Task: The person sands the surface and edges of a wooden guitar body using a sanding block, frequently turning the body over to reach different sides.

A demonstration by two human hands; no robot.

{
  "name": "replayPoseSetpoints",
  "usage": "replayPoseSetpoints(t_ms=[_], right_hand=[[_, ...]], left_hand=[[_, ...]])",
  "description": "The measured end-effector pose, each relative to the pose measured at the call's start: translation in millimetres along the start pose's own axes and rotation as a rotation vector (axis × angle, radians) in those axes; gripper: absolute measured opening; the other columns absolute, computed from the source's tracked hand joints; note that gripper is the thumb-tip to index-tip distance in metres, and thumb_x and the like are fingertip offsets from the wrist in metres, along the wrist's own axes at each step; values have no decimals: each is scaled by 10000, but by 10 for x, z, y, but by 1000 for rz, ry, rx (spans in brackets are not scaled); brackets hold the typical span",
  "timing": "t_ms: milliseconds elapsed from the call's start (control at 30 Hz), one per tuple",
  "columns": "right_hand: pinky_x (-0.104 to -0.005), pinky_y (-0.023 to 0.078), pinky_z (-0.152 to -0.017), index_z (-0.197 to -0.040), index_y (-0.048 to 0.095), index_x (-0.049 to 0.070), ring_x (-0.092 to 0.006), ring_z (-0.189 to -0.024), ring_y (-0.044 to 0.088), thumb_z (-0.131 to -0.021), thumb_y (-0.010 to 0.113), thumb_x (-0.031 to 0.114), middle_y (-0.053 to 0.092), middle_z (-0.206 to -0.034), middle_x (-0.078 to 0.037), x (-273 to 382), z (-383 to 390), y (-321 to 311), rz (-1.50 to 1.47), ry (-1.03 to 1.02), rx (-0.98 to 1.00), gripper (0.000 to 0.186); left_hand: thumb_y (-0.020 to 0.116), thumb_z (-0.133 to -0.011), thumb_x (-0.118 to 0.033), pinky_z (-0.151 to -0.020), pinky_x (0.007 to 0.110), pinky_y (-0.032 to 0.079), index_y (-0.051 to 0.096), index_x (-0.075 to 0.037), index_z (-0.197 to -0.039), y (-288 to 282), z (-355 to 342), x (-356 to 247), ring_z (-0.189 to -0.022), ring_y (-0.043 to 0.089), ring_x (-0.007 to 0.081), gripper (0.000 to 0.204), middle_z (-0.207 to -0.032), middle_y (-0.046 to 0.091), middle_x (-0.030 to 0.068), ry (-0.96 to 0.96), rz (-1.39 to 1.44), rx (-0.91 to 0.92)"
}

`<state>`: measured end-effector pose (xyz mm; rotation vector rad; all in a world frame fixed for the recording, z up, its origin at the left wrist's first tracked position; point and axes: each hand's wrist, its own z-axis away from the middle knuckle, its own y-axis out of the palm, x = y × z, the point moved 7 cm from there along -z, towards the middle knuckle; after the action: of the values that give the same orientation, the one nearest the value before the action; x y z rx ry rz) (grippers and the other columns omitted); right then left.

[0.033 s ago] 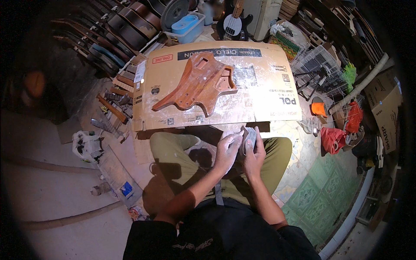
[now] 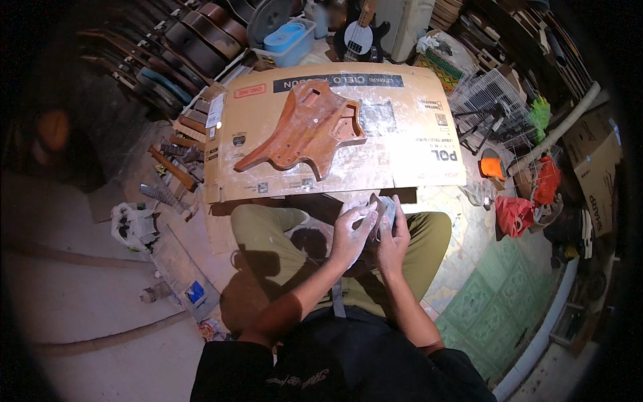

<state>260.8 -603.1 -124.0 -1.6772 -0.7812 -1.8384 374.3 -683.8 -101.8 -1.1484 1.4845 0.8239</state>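
Observation:
Over my lap, just off the near edge of the cardboard, my right hand (image 2: pixel 392 239) grips a folded grey piece that looks like sandpaper (image 2: pixel 386 206). My left hand (image 2: pixel 353 234), its fingers curled and dusted white, pinches at the left edge of the same piece. A brown wooden guitar body (image 2: pixel 301 137) with cut-out cavities lies flat on the cardboard, beyond both hands and touched by neither.
Dusty cardboard (image 2: pixel 415 164) covers the work surface. Guitar bodies (image 2: pixel 201 40) stand at the far left, and a black bass guitar (image 2: pixel 362 39) at the back. Wood scraps (image 2: pixel 175 171) lie left. To the right are a wire rack (image 2: pixel 492 110) and a red bag (image 2: pixel 514 216).
The fingers of my left hand have shifted slightly against the sandpaper. The guitar body and my right hand stay in place.

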Motion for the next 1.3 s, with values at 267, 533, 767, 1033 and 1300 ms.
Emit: replayPoseSetpoints(t_ms=[267, 533, 767, 1033, 1300], right_hand=[[-354, 342, -1154, -1502, 446, -13, -210, -1353, 469, -1001, 588, 90, 495, -1499, -150, -104, -66, 3, -88, 47, 70, 530], [-373, 323, -1171, -1485, 411, -45, -227, -1397, 428, -981, 627, 48, 457, -1517, -163, -280, -104, 35, -1, 7, 197, 556], [-335, 397, -1085, -1521, 392, 13, -188, -1275, 518, -963, 634, 33, 535, -1412, -100, -810, -167, -83, -52, 333, 306, 608], [-343, 411, -1096, -1524, 403, 48, -199, -1289, 517, -961, 606, 0, 531, -1421, -102, -918, -159, -269, -167, 490, 121, 601], [-341, 437, -1067, -1529, 412, 81, -191, -1243, 545, -971, 618, 19, 545, -1403, -90, -1202, -186, -499, -167, 492, 40, 599]], left_hand=[[778, -893, -72, -862, 281, 537, 637, 56, -1133, 65, -35, 113, -965, 644, 115, 307, -1040, 708, 79, -306, 207, 134], [778, -852, -15, -831, 293, 551, 654, 38, -1036, -39, -140, 541, -927, 676, 131, 228, -1003, 721, 85, -336, 178, 101], [733, -878, -55, -754, 345, 504, 610, 0, -1026, -1233, -601, 1990, -832, 591, 160, 201, -941, 625, 53, -667, 245, -664], [829, -764, -161, -982, 508, 511, 473, 9, -1384, -3112, -1002, 2750, -1157, 601, 396, 735, -1353, 557, 227, -780, -406, -1108], [826, -760, -163, -964, 490, 485, 642, -100, -1247, -3151, -1388, 2660, -1107, 597, 439, 525, -1200, 636, 216, -432, -1030, -71]])
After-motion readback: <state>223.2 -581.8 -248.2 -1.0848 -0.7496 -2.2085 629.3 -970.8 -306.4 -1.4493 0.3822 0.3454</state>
